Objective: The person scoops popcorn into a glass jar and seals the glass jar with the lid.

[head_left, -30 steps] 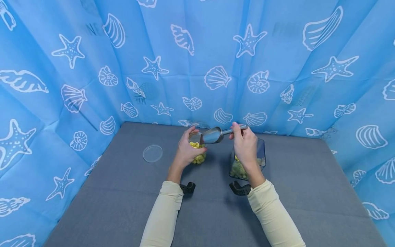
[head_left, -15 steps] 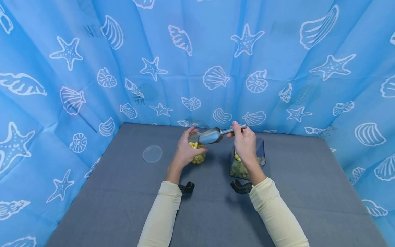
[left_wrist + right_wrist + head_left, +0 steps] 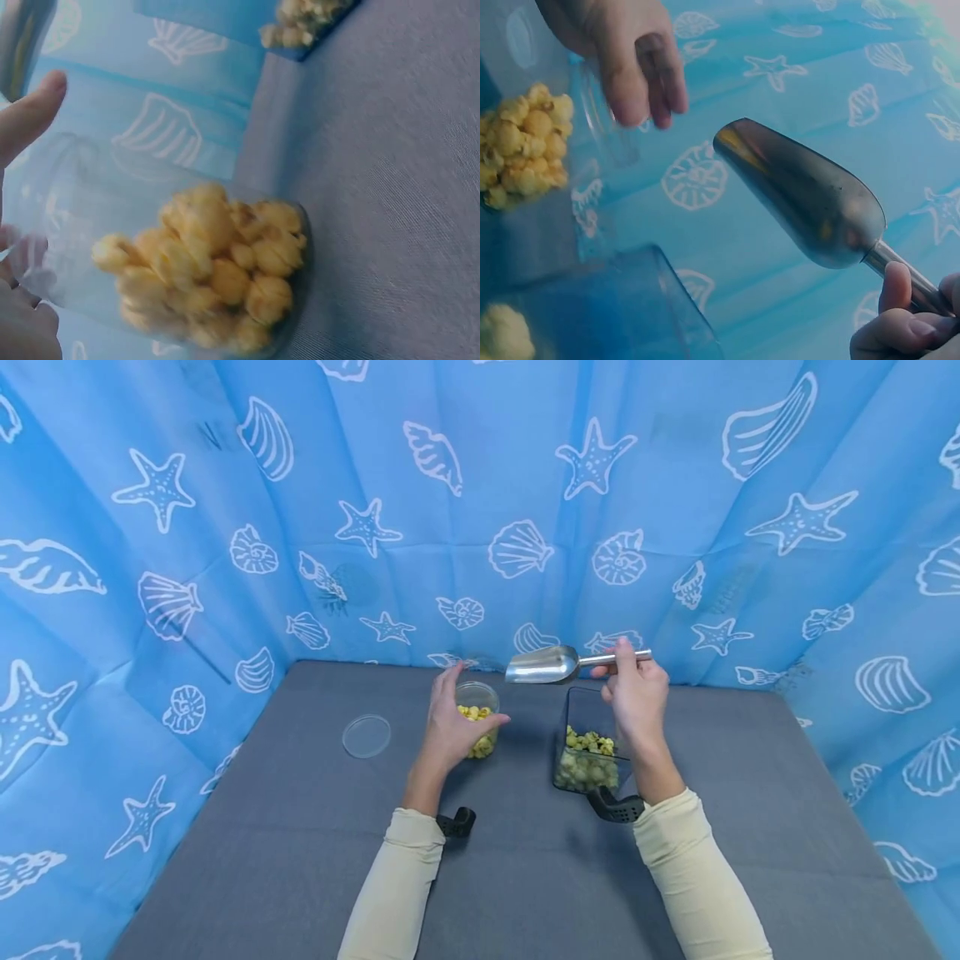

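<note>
A clear plastic jar (image 3: 481, 692) part-filled with popcorn (image 3: 217, 262) stands on the grey table. My left hand (image 3: 452, 724) is beside it, thumb and fingers spread around its near and left sides. In the left wrist view the straight thumb (image 3: 34, 116) stands off the jar wall. My right hand (image 3: 637, 697) grips the handle of a metal scoop (image 3: 543, 666), raised above the table with its mouth pointing left. No popcorn shows in the scoop's bowl in the right wrist view. Below it stands a dark, see-through square container (image 3: 573, 714) holding more popcorn (image 3: 589, 742).
A round clear lid (image 3: 367, 737) lies flat on the table (image 3: 510, 877), left of the jar. A blue curtain (image 3: 450, 510) with white shells and starfish hangs behind and at both sides. Black wrist mounts (image 3: 617, 806) sit at both cuffs.
My right hand has lifted the scoop away from the jar's mouth, to the right and up, and levelled it. My left hand has spread wider beside the jar, which stays in place.
</note>
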`<state>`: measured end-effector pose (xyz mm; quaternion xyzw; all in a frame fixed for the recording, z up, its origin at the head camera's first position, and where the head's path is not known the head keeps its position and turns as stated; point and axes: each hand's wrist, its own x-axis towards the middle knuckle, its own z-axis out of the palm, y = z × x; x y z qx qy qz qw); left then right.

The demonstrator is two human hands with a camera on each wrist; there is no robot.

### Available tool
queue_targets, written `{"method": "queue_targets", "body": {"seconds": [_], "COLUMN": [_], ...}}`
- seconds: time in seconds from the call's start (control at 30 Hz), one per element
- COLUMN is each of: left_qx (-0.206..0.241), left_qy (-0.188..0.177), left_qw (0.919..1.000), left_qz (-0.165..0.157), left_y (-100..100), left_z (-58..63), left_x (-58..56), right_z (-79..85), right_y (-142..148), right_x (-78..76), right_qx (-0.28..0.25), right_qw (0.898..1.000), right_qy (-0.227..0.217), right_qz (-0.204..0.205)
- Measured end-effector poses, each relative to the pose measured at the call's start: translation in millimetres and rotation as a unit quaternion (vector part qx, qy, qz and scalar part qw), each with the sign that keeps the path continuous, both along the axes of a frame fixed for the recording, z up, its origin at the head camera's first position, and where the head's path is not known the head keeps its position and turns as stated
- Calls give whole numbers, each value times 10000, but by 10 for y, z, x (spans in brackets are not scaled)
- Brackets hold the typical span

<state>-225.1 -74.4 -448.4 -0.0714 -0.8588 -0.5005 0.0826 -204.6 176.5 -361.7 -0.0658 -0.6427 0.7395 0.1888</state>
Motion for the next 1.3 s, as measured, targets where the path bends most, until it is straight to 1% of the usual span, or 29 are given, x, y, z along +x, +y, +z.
{"method": "queue_targets", "body": {"seconds": [0.1, 0.23, 0.37, 0.47, 0.53, 0.73, 0.87, 0.93, 0.97, 1.03, 1.17, 1.3], "left_qx": [62, 333, 604, 705, 759, 812, 794, 741, 690, 559, 262, -36], "left_qy": [173, 279, 415, 519, 499, 344, 206, 153, 125, 84, 53, 38], "left_qw": [9998, 9991, 9968, 9943, 9930, 9899, 9887, 9878, 9874, 9860, 9823, 9789], "left_qz": [57, -27, -329, -606, -756, -1115, -1256, -1358, -1421, -1569, -1853, -2044], "left_y": [34, 113, 243, 352, 420, 616, 722, 769, 791, 838, 939, 1042], "left_z": [82, 208, 283, 296, 287, 258, 240, 227, 220, 203, 154, 86], "left_x": [36, 98, 169, 213, 236, 271, 274, 269, 266, 258, 235, 215], "right_z": [34, 77, 112, 136, 152, 158, 138, 122, 112, 88, 42, 10], "right_y": [64, 146, 231, 276, 291, 384, 447, 460, 464, 466, 461, 462], "right_x": [9, 14, 24, 43, 60, 98, 105, 111, 113, 122, 142, 158], "right_qx": [-163, -300, -320, -230, -117, 463, 680, 873, 1061, 1543, 2341, 2799], "right_qw": [9995, 9983, 9967, 9952, 9942, 9895, 9876, 9861, 9843, 9773, 9613, 9501], "right_qy": [163, 312, 507, 650, 692, 643, 554, 505, 464, 393, 336, 183], "right_qz": [-195, -388, -539, -689, -811, -1206, -1304, -1322, -1335, -1395, -1416, -1365]}}
